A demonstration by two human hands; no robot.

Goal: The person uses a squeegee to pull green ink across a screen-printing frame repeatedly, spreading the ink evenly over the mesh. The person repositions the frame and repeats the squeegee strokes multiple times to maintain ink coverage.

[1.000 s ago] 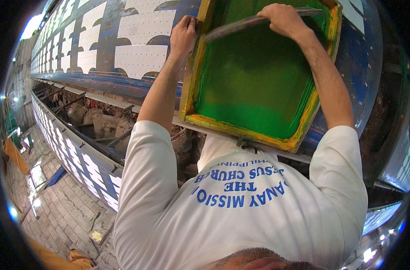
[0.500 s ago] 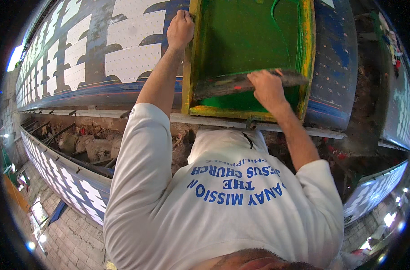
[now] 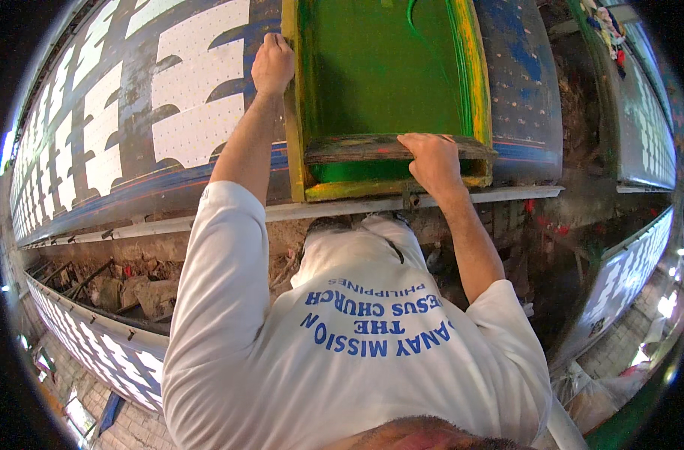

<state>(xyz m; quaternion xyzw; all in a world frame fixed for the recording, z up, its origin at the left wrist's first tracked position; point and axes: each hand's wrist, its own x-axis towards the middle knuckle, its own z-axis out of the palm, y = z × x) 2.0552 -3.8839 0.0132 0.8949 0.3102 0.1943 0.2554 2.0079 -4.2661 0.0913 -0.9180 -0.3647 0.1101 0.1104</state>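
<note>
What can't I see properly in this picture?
In the head view:
Far end of the wooden frame: cut off by the top edge.
Fingertips of the left hand: hidden by the hand itself.
What's beneath the green screen: hidden by it.
Colourful bundle, upper right: too small to tell.

Blue capital lettering (image 3: 383, 327) stands upside down on the person's white shirt (image 3: 342, 397), in four lines, the topmost smallest, the lowest curved.
</note>
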